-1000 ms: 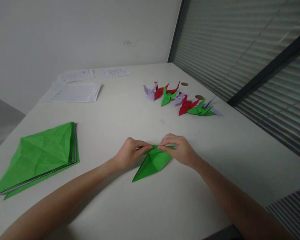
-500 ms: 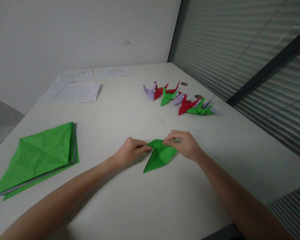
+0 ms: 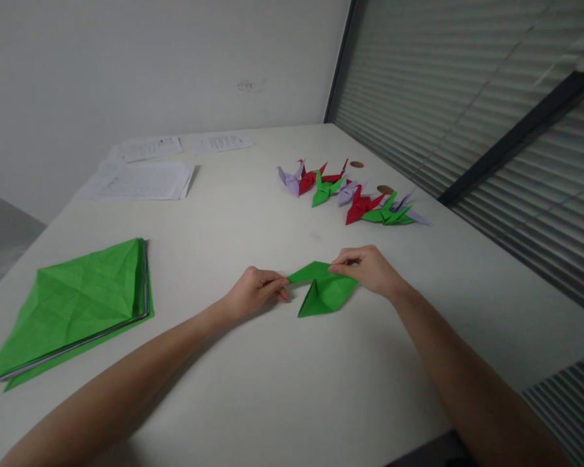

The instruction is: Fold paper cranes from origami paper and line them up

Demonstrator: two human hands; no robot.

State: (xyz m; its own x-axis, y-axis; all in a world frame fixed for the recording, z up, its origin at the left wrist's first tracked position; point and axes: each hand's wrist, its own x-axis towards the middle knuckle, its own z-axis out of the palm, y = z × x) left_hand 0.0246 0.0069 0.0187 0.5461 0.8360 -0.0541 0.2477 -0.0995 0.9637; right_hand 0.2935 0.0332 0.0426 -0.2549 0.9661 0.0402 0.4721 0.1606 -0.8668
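Observation:
A partly folded piece of green origami paper (image 3: 329,293) is held between my hands, just above or on the white table (image 3: 253,383); I cannot tell whether it touches. My left hand (image 3: 257,292) pinches its pointed left tip between thumb and fingers. At its upper right edge, the thumb and fingertips of my right hand (image 3: 367,267) are closed on the paper. One triangular flap of the paper points down toward the front left, with an open fold beside it.
Several folded paper cranes in red, green and lilac (image 3: 324,188) stand at the back right, near two round holes. A stack of green folded paper (image 3: 85,292) lies at the left. Printed sheets (image 3: 143,180) lie behind it. Window blinds (image 3: 467,97) border the right side.
My right hand has moved right and slightly up with the paper. The left hand has slid to the paper's tip, and that left point is now drawn out longer.

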